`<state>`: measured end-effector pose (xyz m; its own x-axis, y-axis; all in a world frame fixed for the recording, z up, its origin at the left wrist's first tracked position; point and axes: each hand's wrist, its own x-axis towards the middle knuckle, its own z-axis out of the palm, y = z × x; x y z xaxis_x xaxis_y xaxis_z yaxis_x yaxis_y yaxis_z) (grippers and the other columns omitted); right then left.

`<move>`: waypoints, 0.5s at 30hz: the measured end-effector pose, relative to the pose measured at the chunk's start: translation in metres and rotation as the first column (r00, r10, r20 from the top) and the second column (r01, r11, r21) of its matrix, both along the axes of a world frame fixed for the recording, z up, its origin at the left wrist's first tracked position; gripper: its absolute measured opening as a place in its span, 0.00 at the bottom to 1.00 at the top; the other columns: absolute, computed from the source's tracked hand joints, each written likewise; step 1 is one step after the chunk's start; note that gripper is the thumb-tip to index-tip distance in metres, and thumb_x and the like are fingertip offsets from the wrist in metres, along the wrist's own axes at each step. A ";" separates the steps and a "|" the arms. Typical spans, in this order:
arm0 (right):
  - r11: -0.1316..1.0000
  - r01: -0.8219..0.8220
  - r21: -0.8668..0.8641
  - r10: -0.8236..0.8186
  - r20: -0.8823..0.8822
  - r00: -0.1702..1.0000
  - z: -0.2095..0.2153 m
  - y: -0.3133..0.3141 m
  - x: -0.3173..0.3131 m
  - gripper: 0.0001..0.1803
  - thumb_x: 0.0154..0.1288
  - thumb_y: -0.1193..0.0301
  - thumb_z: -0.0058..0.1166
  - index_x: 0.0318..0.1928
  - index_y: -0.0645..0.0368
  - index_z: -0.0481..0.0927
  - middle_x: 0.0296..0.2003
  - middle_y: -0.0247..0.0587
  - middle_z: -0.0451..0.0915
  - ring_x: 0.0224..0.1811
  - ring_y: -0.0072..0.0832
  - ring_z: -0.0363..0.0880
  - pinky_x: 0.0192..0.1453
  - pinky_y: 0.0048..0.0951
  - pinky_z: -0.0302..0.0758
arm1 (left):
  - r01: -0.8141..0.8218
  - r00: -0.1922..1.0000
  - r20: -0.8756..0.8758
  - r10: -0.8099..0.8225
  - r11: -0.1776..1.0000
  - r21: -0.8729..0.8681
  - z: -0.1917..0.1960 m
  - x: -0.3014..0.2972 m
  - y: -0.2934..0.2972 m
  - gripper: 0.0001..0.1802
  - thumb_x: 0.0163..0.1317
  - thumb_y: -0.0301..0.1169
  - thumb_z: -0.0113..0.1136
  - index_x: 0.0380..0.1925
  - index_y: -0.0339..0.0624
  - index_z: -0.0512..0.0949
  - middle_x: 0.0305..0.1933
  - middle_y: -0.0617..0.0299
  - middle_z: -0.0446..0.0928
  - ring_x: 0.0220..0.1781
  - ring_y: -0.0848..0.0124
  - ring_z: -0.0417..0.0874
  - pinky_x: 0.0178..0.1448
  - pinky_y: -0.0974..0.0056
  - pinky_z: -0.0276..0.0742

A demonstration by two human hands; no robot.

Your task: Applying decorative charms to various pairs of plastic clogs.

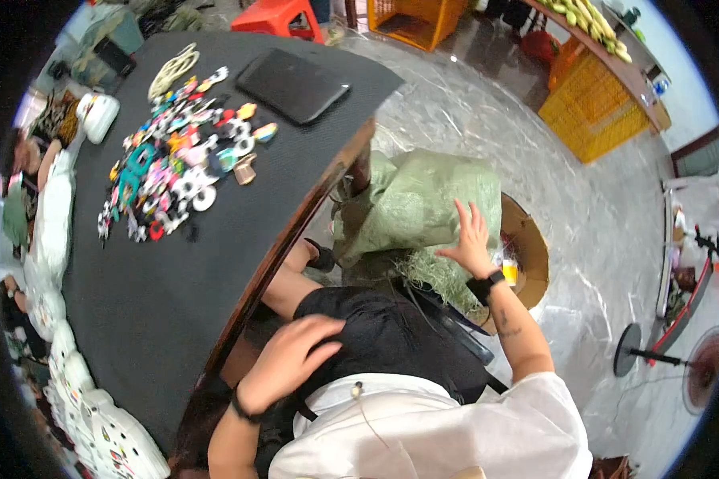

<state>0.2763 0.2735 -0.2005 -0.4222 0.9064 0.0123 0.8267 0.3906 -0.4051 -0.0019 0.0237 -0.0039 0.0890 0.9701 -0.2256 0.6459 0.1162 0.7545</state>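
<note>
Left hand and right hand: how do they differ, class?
The left hand points rightward before black shorts; the right hand, fingers spread, points up the picture before a green sack. The left hand's wrist has a thin dark band; the right hand's, a wider black band. Both look empty.

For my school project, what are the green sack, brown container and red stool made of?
Green sack: probably plastic, slightly shiny, with crinkly creases. Brown container: likely cardboard, matte, with a stiff tan wall. Red stool: seems plastic, smooth, evenly coloured.
</note>
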 end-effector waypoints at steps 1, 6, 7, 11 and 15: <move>0.996 -0.002 0.085 0.005 -0.026 1.000 -0.006 0.087 -0.002 0.51 0.48 0.67 0.71 0.71 0.43 0.55 0.69 0.44 0.58 0.70 0.49 0.57 0.72 0.56 0.53 | -0.004 0.999 0.044 0.001 0.998 0.065 -0.036 0.016 0.075 0.19 0.66 0.33 0.59 0.54 0.37 0.75 0.53 0.48 0.78 0.56 0.53 0.79 0.62 0.58 0.72; 0.986 -0.165 0.016 0.165 -0.020 0.986 -0.064 0.128 -0.006 0.11 0.57 0.68 0.60 0.41 0.56 0.83 0.30 0.46 0.83 0.40 0.42 0.81 0.62 0.44 0.65 | -0.024 0.998 -0.055 0.016 0.990 -0.136 -0.179 0.030 0.182 0.25 0.66 0.32 0.57 0.62 0.40 0.67 0.63 0.44 0.71 0.63 0.46 0.72 0.62 0.51 0.71; 0.987 -0.160 0.007 0.160 -0.023 0.987 -0.062 0.132 -0.008 0.11 0.57 0.68 0.60 0.41 0.56 0.83 0.30 0.46 0.83 0.40 0.42 0.81 0.62 0.44 0.65 | -0.019 0.998 -0.057 0.010 0.989 -0.146 -0.202 0.040 0.190 0.25 0.66 0.32 0.57 0.62 0.40 0.67 0.63 0.44 0.71 0.63 0.46 0.72 0.62 0.51 0.71; 0.844 -0.069 -0.533 -0.205 -0.438 0.875 -0.020 0.156 -0.008 0.18 0.67 0.61 0.53 0.37 0.66 0.82 0.24 0.42 0.81 0.32 0.27 0.78 0.42 0.29 0.70 | -0.217 0.961 -0.191 0.200 0.974 -0.072 -0.276 0.042 0.207 0.41 0.60 0.29 0.63 0.70 0.44 0.54 0.70 0.39 0.57 0.71 0.41 0.61 0.67 0.47 0.64; 0.648 0.054 -0.760 -0.662 -0.526 0.534 0.004 0.163 -0.001 0.27 0.75 0.53 0.41 0.51 0.68 0.76 0.44 0.36 0.82 0.45 0.22 0.77 0.49 0.29 0.74 | -0.308 0.924 0.238 0.298 0.951 0.006 -0.270 0.052 0.230 0.47 0.53 0.26 0.64 0.70 0.44 0.49 0.71 0.40 0.52 0.75 0.46 0.54 0.73 0.51 0.56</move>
